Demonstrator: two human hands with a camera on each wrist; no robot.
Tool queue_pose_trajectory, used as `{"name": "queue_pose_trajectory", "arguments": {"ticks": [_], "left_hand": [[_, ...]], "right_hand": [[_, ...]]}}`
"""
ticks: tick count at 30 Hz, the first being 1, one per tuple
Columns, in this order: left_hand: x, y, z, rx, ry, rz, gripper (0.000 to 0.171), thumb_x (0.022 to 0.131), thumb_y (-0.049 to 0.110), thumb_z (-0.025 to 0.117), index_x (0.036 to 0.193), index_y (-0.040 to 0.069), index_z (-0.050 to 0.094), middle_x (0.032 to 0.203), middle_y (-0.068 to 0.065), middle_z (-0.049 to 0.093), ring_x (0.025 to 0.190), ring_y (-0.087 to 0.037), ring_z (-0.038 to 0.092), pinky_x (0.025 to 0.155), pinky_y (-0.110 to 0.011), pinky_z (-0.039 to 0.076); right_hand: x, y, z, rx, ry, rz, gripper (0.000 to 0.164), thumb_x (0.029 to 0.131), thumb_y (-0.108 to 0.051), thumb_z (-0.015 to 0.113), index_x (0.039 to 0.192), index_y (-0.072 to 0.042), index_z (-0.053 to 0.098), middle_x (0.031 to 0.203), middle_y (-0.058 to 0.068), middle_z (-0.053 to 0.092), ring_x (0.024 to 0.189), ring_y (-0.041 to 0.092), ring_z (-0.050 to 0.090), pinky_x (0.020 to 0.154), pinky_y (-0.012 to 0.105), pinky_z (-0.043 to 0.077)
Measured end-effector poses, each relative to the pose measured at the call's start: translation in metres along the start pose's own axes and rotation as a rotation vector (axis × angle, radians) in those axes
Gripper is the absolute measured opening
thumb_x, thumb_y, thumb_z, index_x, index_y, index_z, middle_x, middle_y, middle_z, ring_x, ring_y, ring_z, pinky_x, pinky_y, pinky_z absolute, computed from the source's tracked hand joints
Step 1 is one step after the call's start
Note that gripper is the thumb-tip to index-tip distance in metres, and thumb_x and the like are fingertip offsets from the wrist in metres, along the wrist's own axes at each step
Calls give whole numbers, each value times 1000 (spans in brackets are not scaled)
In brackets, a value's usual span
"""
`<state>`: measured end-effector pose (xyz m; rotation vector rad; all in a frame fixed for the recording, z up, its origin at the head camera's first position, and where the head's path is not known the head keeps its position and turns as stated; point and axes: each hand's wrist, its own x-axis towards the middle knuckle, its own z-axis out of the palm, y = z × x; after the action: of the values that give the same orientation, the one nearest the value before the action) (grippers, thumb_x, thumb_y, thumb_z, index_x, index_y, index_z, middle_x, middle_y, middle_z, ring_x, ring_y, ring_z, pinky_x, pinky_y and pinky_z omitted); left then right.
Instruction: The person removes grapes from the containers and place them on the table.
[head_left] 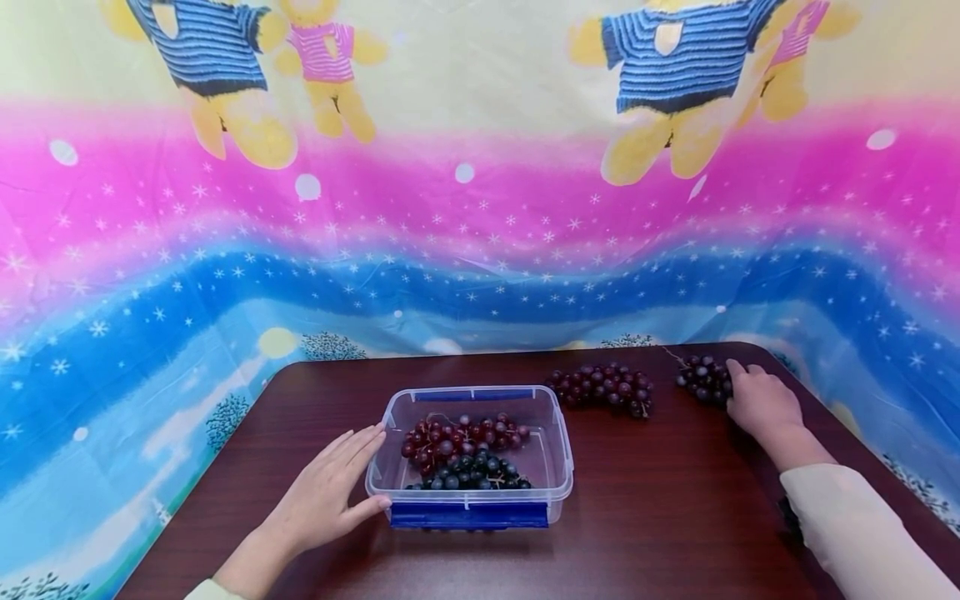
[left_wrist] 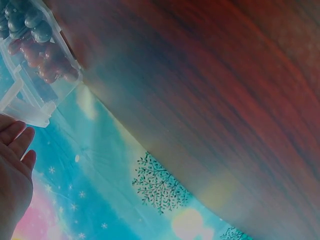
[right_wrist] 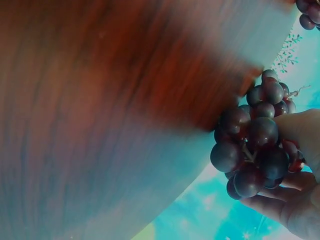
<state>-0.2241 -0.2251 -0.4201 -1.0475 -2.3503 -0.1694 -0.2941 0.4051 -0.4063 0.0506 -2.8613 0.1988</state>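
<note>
A clear plastic container (head_left: 566, 467) with blue clips stands near the middle of the table. Inside lie a bunch of red grapes (head_left: 457, 437) and a bunch of blackish grapes (head_left: 472, 473). My left hand (head_left: 330, 483) touches the container's left side, its fingers straight and its thumb by the front corner. At the far right, my right hand (head_left: 765, 404) grips a bunch of dark purple grapes (head_left: 703, 379). In the right wrist view, thumb and fingers go round that grape bunch (right_wrist: 250, 150), whose thin stem sticks out at the far end.
Another bunch of dark red grapes (head_left: 603, 387) lies behind the container, to its right. Something dark (head_left: 789, 517) shows beside the right sleeve, mostly hidden. The brown table (head_left: 660, 517) has rounded back corners, and a printed cloth (head_left: 465, 225) hangs behind it.
</note>
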Motion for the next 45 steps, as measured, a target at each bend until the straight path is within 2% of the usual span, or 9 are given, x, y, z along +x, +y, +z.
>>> {"name": "queue_pose_trajectory", "arguments": {"ticks": [10,28,45], "left_hand": [[0,1,-1,2,-2,-1,77,94,60,48,134,-6,53,140,-18,51,128,-33,48,117,-24,5],[0,0,-1,1,-17,-10,77,94,59,50,138,-4,50,142,-17,49,130,-32,46,117,-24,5],[0,1,-2,-1,-26,-24,76,92,57,55,138,-3,51,141,-16,50,129,-32,47,117,-24,5]], "right_hand": [[-1,2,-1,-8,-21,-3,66,83,-5,67,136,20,35,117,47,42,91,59,52,75,67,47],[-2,6,-5,0,-70,6,67,85,-8,67,137,20,34,121,48,39,100,61,47,80,69,44],[-1,7,-17,-14,-56,-26,69,85,-9,69,136,21,33,120,49,40,102,61,47,84,71,41]]}}
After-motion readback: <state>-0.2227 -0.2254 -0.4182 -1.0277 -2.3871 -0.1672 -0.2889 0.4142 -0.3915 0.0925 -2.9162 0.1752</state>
